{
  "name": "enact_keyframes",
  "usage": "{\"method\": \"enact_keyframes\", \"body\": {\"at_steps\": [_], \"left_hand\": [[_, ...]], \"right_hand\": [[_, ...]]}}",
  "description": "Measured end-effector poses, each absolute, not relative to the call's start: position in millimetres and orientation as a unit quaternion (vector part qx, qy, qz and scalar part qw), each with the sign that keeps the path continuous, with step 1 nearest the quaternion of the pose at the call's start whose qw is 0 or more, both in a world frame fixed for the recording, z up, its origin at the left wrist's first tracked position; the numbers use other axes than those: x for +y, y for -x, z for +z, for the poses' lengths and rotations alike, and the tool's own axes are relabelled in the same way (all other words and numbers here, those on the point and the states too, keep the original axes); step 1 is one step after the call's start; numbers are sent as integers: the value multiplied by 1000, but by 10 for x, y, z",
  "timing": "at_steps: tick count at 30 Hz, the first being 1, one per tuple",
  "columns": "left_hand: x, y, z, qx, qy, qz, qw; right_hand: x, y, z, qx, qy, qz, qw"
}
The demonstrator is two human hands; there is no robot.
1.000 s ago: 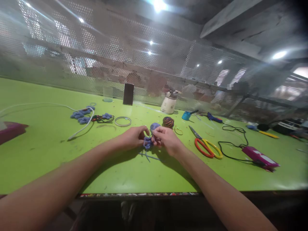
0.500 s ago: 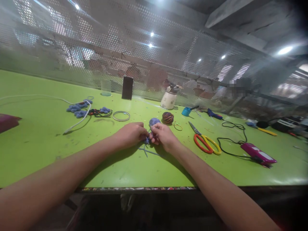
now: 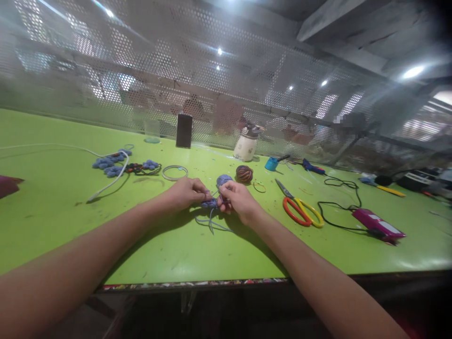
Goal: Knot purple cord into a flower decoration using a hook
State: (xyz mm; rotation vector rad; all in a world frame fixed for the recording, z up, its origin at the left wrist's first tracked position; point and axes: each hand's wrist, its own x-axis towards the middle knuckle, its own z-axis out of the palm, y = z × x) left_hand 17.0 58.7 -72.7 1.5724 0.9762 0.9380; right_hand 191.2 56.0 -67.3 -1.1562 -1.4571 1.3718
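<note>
Near the middle of the table, my left hand (image 3: pixel 189 192) is closed, its thumb and fingertips pinching a small piece of knotted blue cord (image 3: pixel 209 204). Close beside it, my right hand (image 3: pixel 237 197) is closed too, gripping a thin strand of the same blue cord. Loose cord ends (image 3: pixel 212 221) trail from the piece onto the green tabletop. Just behind the fingers lies a ball of blue cord (image 3: pixel 223 179), partly covered by my right hand. A dark multicoloured ball of cord (image 3: pixel 244 174) sits to its right. The fingertips hide part of the knotting.
Scissors (image 3: pixel 297 211) with red and yellow handles lie right, near a magenta box (image 3: pixel 379 223) with a black cable. Left are blue knotted cord pieces (image 3: pixel 109 164), a white cable (image 3: pixel 108 184) and a ring (image 3: pixel 175 173). A phone-like dark slab (image 3: pixel 184 131) and bottle (image 3: pixel 246 145) stand behind.
My left hand has shifted slightly left, away from the right hand, and more of the knotted cord shows between them. The whole view has tilted slightly.
</note>
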Motion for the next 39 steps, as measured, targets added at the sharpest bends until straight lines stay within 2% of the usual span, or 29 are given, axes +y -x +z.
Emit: {"method": "enact_keyframes", "body": {"at_steps": [2, 4, 13, 18, 22, 27, 30, 35, 39], "left_hand": [[595, -152, -750, 423, -639, 370, 525], [610, -143, -759, 436, -657, 361, 498], [589, -158, -682, 454, -778, 341, 270], [546, -167, -622, 411, -829, 336, 178], [512, -178, -558, 387, -846, 321, 178], [524, -158, -568, 426, -808, 297, 277], [532, -162, -599, 423, -794, 315, 303], [526, -215, -622, 433, -813, 262, 288], [492, -203, -580, 449, -838, 216, 223]], "right_hand": [[544, -1902, -671, -586, 460, 534, 400], [530, -1889, -678, -598, 462, 523, 394], [506, -1864, -689, -649, 470, 451, 394], [487, -1872, -666, -689, 469, 366, 414], [465, -1876, -670, -724, 466, 294, 416], [456, -1882, -674, -750, 469, 218, 412], [435, -1876, -679, -778, 454, 164, 402], [360, -1843, -699, -829, 419, 116, 352], [318, -1821, -667, -831, 381, 167, 369]]}}
